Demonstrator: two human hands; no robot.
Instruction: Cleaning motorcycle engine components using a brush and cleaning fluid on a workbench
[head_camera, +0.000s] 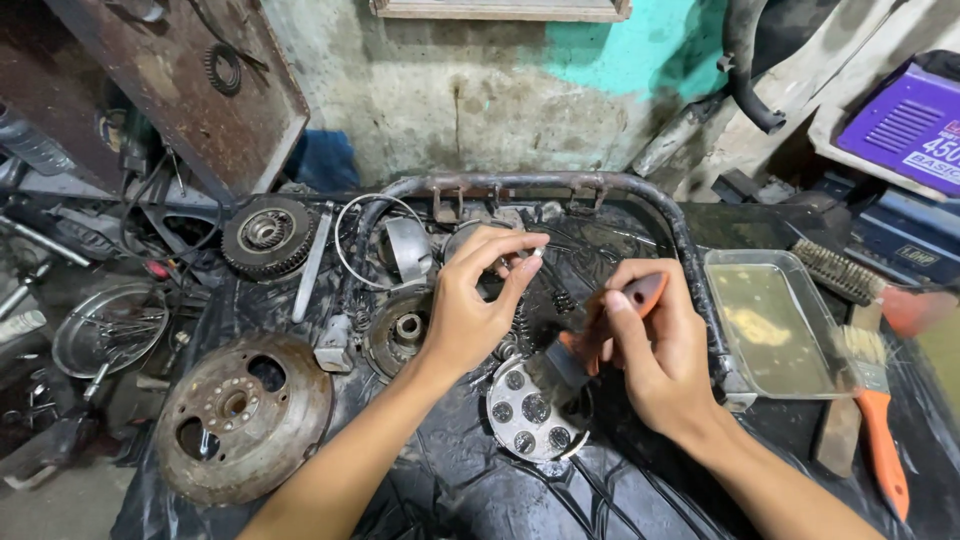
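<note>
Between left fingers (520, 262), small metal part (537, 254)

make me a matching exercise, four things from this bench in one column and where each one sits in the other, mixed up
Things:
1. orange-handled brush
2. small pale part
3. clear tray of yellowish liquid
4. rusty round drum

Places:
A. near left of the bench
B. pinched in the left hand's fingertips
C. held in the right hand, over a round metal plate with holes
D. right of the hands, beside a second brush

Pairs: 1-C, 2-B, 3-D, 4-A
</note>
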